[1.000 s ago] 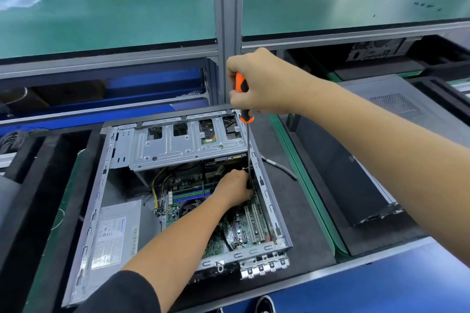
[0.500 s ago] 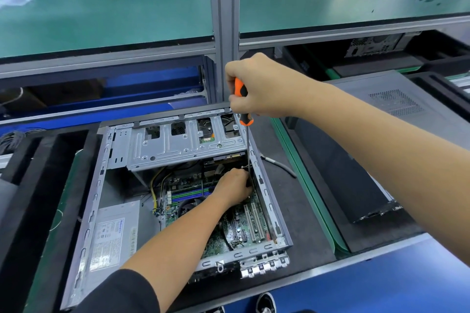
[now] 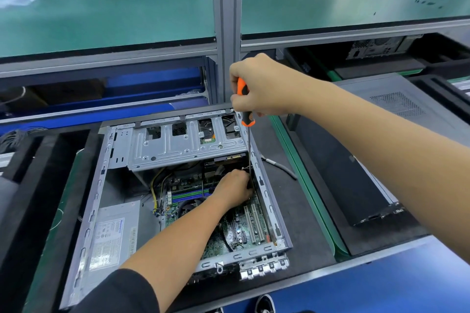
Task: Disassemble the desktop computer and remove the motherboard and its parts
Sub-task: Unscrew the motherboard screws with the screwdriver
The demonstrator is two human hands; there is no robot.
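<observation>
Computer case [image 3: 175,211]: open desktop tower lying on its side on a black mat, long axis running from the near edge of the bench away toward the shelf upright; its open side faces up.
Motherboard [image 3: 239,231]: green board flat on the floor of the case, in the right half, with white expansion slots running along the case's length.
Drive cage [image 3: 183,145]: grey metal bracket spanning the far end of the case, above the board.
Power supply [image 3: 114,234]: grey box with a white label in the near left corner of the case.
Right hand [image 3: 262,86]: raised above the far right corner of the case, fingers and thumb curled round the screwdriver handle.
Screwdriver [image 3: 245,107]: orange and black handle at the top, thin dark shaft pointing almost straight down along the inside of the case's right wall; the tip is hidden behind the left hand.
Left hand [image 3: 234,189]: reached into the case, resting over the far right part of the motherboard, just beside the screwdriver shaft; fingers bent down out of sight, so whether they hold anything cannot be told.
Side panel [image 3: 340,175]: dark flat panel lying on the mat to the right of the case.
Second computer [image 3: 396,104]: grey case with a perforated vent, farther right.
</observation>
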